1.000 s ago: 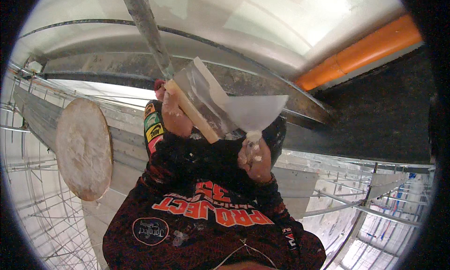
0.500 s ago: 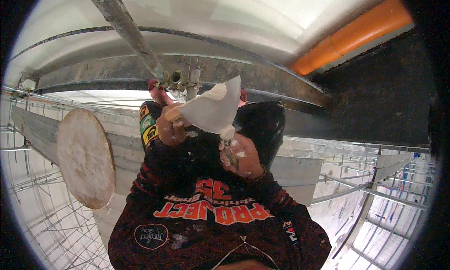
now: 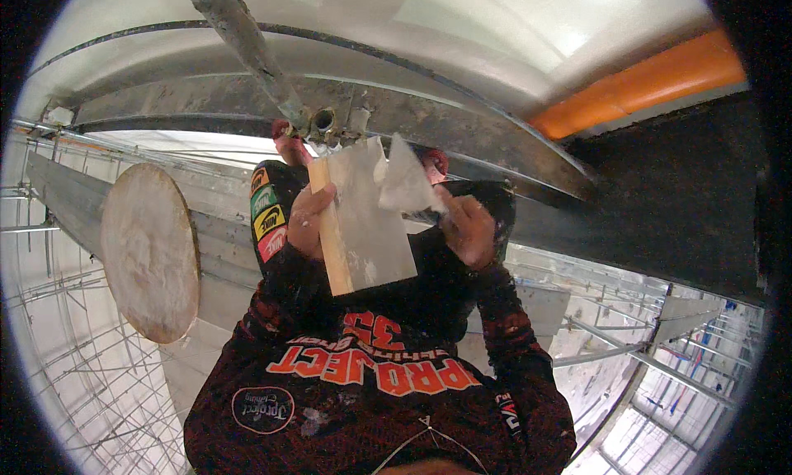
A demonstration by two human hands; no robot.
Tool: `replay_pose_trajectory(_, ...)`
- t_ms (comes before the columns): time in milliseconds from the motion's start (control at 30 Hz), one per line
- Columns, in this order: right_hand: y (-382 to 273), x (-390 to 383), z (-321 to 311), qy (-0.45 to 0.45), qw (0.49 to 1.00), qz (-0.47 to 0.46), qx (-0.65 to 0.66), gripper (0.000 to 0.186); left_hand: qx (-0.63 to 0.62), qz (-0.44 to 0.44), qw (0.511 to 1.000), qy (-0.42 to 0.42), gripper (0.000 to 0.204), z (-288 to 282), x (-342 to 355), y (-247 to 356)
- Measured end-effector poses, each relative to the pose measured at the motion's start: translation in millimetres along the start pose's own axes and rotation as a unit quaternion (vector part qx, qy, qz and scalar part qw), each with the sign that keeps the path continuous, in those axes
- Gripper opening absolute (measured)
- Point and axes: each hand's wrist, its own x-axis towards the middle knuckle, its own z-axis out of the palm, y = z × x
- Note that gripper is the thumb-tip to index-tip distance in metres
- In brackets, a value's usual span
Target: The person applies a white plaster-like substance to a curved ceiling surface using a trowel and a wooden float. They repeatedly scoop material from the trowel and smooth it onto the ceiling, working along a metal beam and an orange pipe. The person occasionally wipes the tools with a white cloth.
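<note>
Two hold fast: left grip (image 3: 310, 218) clamped on the wide blade (image 3: 373, 236), right grip (image 3: 470, 230) clamped on the scraper (image 3: 407, 182) near it.

Left hand (image 3: 310, 219): fingers behind the wide wood-edged blade (image 3: 375, 228) are hidden, only the thumb side shows; right hand (image 3: 468, 230) covers the handle of the smaller scraper (image 3: 408, 184), whose blade is soft with blur, so can't tell if it touches the wide one. Metal pole (image 3: 243, 50) is cut by the top edge, dark shirt (image 3: 363, 425) by the bottom, orange pipe (image 3: 648, 86) runs off into the black rim at right. Scaffold lattice (image 3: 78, 335) lower left too fine to separate, blue bits (image 3: 731, 307) far right too small to identify
</note>
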Motion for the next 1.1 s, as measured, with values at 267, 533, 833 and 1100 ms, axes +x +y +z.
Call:
replay_pose_trajectory(267,54,-2,4,0.060,0.975,0.202,-0.076,0.047,0.800,0.396,0.446,0.069,0.026,-87,115,-19)
replay_pose_trajectory(533,74,-5,4,0.053,0.978,0.204,0.007,0.044,0.833,0.078,0.489,0.249,0.066,-147,312,-69)
replay_pose_trajectory(833,95,10,10,0.058,0.974,0.198,0.094,0.043,0.925,-0.043,0.266,0.267,0.079,-167,403,10)
replay_pose_trajectory(1100,118,4,20,0.079,0.980,0.163,0.087,0.027,0.923,-0.023,0.220,0.313,0.077,-191,462,77)
